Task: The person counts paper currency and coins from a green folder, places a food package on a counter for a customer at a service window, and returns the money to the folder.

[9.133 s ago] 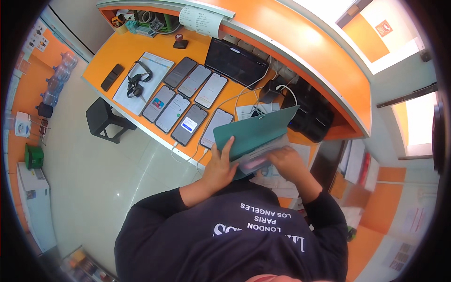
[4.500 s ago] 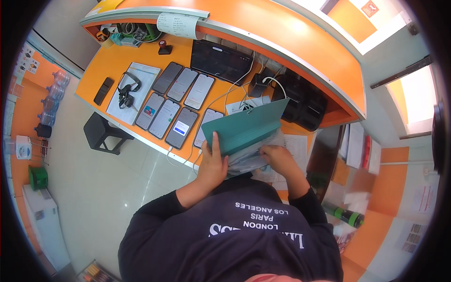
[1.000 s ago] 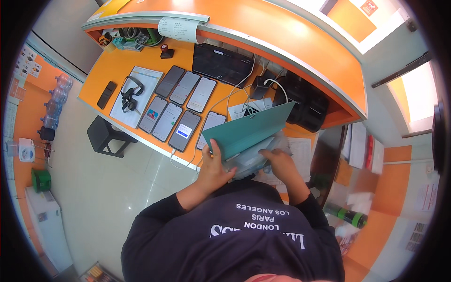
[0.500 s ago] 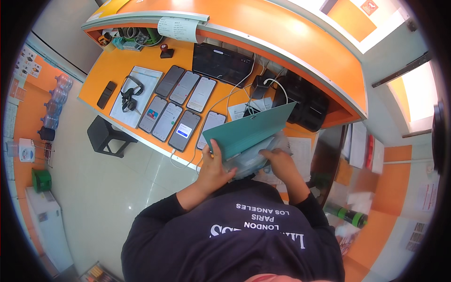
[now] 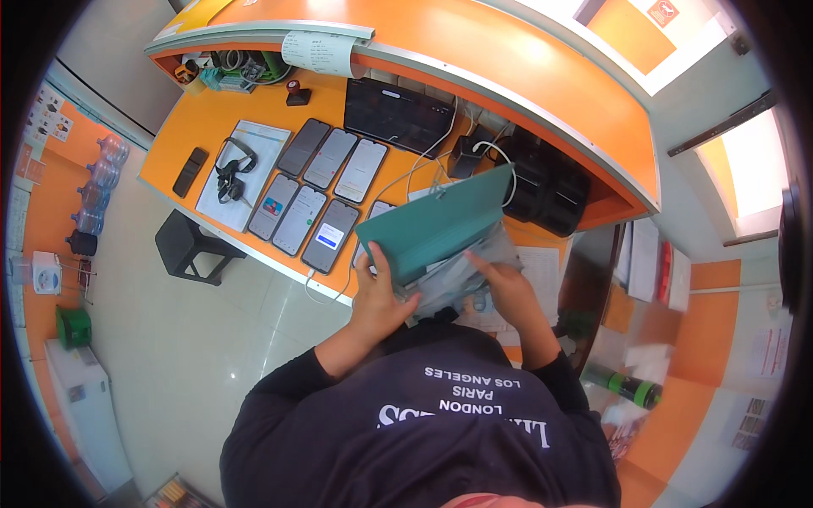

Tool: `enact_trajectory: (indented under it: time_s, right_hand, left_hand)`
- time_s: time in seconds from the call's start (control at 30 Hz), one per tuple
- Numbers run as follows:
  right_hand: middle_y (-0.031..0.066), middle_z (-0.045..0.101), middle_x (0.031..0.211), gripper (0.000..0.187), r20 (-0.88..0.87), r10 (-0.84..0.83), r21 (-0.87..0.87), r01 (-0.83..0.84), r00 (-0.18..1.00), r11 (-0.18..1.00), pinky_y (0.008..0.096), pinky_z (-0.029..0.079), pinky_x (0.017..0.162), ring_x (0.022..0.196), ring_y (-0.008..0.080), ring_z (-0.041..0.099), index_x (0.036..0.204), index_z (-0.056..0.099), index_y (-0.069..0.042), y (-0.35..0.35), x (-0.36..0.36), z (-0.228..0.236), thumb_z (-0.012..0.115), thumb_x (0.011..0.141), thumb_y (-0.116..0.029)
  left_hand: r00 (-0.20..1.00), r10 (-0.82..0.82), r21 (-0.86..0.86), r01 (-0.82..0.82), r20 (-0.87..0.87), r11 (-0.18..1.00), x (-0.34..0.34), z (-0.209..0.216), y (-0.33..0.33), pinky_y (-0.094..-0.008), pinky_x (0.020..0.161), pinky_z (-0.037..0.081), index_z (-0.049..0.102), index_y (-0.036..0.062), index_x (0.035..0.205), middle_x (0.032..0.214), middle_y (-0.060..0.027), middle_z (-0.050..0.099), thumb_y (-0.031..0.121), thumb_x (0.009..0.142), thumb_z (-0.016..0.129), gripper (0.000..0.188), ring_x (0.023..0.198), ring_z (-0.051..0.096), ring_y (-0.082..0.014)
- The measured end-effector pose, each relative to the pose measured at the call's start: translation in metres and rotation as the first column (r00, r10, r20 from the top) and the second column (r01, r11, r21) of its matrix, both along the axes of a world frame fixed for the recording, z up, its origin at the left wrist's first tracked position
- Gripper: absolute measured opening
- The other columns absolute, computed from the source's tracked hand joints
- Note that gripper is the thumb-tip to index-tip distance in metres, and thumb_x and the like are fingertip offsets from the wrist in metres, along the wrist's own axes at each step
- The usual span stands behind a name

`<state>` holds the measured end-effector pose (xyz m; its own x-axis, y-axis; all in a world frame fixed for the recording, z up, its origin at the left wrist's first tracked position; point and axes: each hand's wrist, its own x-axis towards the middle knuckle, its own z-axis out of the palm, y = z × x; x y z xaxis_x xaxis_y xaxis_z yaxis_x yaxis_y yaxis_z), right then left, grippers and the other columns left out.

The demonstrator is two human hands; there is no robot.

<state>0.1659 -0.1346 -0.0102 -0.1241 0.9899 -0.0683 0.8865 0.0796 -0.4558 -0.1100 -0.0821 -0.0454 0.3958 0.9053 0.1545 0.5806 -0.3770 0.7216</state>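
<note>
A green folder (image 5: 440, 218) stands tilted in front of my chest, its cover raised over the desk's front edge. My left hand (image 5: 377, 300) is closed on the folder's left edge, fingers on the cover and thumb toward me. Greyish clear plastic (image 5: 453, 284), like sleeves or a bag, lies bunched against the folder's near side. My right hand (image 5: 506, 289) pinches this plastic at its right. What lies inside the plastic is too blurred to tell. Just left of the folder, a phone with a lit screen (image 5: 330, 237) lies on the desk, among several phones in two rows.
Behind the phones stands a dark tablet-like screen (image 5: 398, 114). Black devices (image 5: 546, 190) and white cables fill the desk's right side. A lanyard (image 5: 233, 178) rests on papers at the left, beside a small black phone (image 5: 190, 172). A black stool (image 5: 195, 250) stands below the desk's front edge.
The folder has shifted left and its cover tilts more upright, hiding more of the nearest phone. My right hand has moved a little with the plastic, which now spreads more into view.
</note>
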Motion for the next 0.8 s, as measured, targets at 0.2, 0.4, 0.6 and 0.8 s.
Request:
enact_trajectory:
  time_s: [0.2,0.4,0.6,0.8]
  right_hand:
    - [0.0131,0.071,0.106,0.047,-0.789,-0.181,0.246,0.571,0.588,0.783,0.0302,0.055,0.075,0.089,0.0176,0.069,0.134,0.046,0.000,0.003,0.032,-0.008,0.067,0.092,-0.002]
    - [0.0112,0.065,0.093,0.038,-0.766,-0.642,-0.421,0.746,0.012,0.516,0.0290,0.054,0.065,0.069,0.0153,0.062,0.126,0.049,-0.003,0.007,0.133,-0.088,0.066,0.092,-0.002]
    - [0.0138,0.063,0.095,0.031,-0.615,-0.785,-0.592,0.700,-0.072,0.400,0.0352,0.056,0.060,0.067,0.0200,0.065,0.119,0.048,0.000,0.017,0.124,-0.096,0.063,0.092,-0.001]
    - [0.0148,0.066,0.096,0.021,-0.255,-0.304,0.595,0.397,0.918,0.699,0.0408,0.057,0.075,0.086,0.0288,0.070,0.107,0.060,0.001,0.041,0.036,0.000,0.064,0.086,0.000]
  left_hand:
    - [0.998,0.050,0.142,-0.056,0.044,0.988,-0.004,-0.008,-0.001,-0.0454,0.091,0.054,-0.008,-0.0022,0.159,0.144,-0.0343,0.025,0.020,0.071,0.089,0.133,0.124,0.044,-0.0501]
    - [0.999,-0.019,-0.004,0.019,0.034,1.000,-0.002,0.000,-0.005,-0.0487,0.111,0.039,-0.018,-0.0037,0.156,0.144,-0.0339,0.020,0.020,0.073,0.089,0.137,0.130,0.038,-0.0510]
    - [0.999,-0.030,-0.025,0.031,0.031,0.999,-0.004,-0.001,-0.008,-0.0496,0.109,0.041,-0.017,-0.0043,0.156,0.145,-0.0353,0.019,0.022,0.073,0.089,0.138,0.132,0.036,-0.0535]
    - [0.999,-0.015,0.116,0.009,0.045,0.993,-0.002,-0.004,-0.012,-0.0452,0.094,0.053,-0.001,-0.0059,0.158,0.143,-0.0344,0.026,0.021,0.068,0.091,0.131,0.124,0.045,-0.0510]
